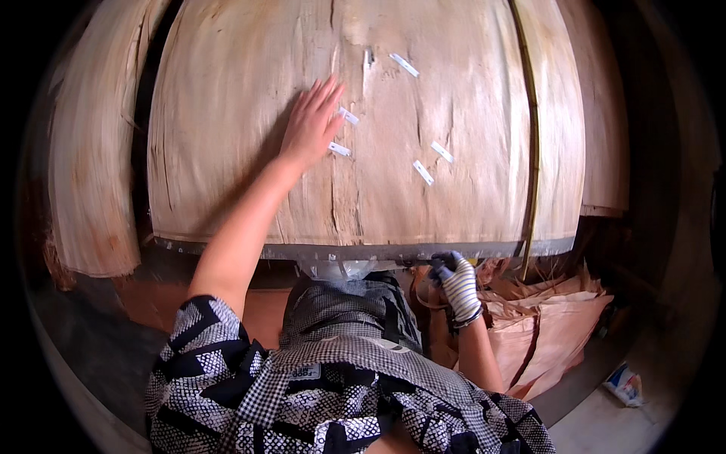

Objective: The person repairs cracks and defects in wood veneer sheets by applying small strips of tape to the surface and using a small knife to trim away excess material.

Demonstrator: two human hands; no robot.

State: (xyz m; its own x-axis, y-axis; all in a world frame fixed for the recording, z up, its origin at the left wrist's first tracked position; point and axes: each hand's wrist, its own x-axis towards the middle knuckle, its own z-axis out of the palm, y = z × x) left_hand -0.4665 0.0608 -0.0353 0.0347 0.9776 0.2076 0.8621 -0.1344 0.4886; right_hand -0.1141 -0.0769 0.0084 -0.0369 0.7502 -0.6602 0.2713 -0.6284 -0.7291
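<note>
A broad sheet of pale wood veneer (pixel 469 91) lies before me, with splits and dark cracks along its grain. My left hand (pixel 311 125) is bare and rests flat on it, fingers stretched forward. Beside its fingers sits a short white strip (pixel 349 116), with another white strip (pixel 339 149) by the wrist. Several similar pieces lie to the right, among them a far white strip (pixel 404 65) and a nearer white strip (pixel 423 172). My right hand (pixel 458 286), in a striped glove with dark fingertips, is curled at the table's front edge; what it grips is hidden.
The dark table edge (pixel 363 251) runs between me and the sheet. More veneer (pixel 94 174) stands at the left, beyond a dark gap. A long thin stick (pixel 533 129) lies along the right side. Below it is a stack of reddish veneer pieces (pixel 552 333); a plastic packet (pixel 625 384) lies on the floor.
</note>
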